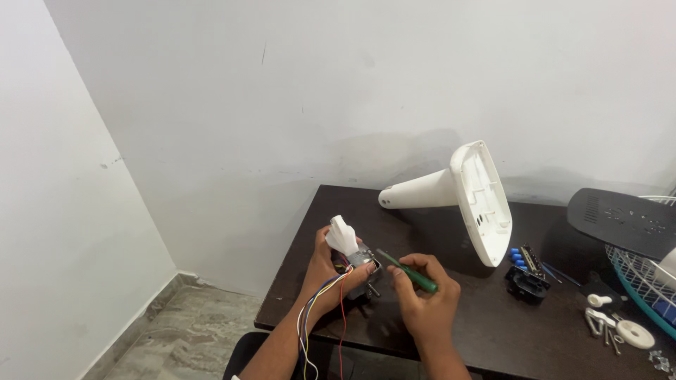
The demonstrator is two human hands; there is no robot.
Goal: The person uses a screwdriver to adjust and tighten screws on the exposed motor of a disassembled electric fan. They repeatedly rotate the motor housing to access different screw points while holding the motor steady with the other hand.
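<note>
Above the dark bench (pixel 493 331), the left hand (pixel 325 271) grips a small motor unit (pixel 354 257) with coloured wires (pixel 317 302). Meanwhile the right hand (pixel 422 295) is closed around a green screwdriver (pixel 408 271), its tip touching the unit, near a white fan stand (pixel 458 190).

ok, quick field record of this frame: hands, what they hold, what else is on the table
left hand: grips a small motor assembly with a white plastic part on top; coloured wires trail down from it
right hand: holds a green screwdriver, tip aimed at the assembly
table: dark wood, set against a white wall
white fan stand: lying on its side
switch block: black with blue buttons
black cover: far right
fan grille: right edge
screws and white knobs: loose, lower right
</note>
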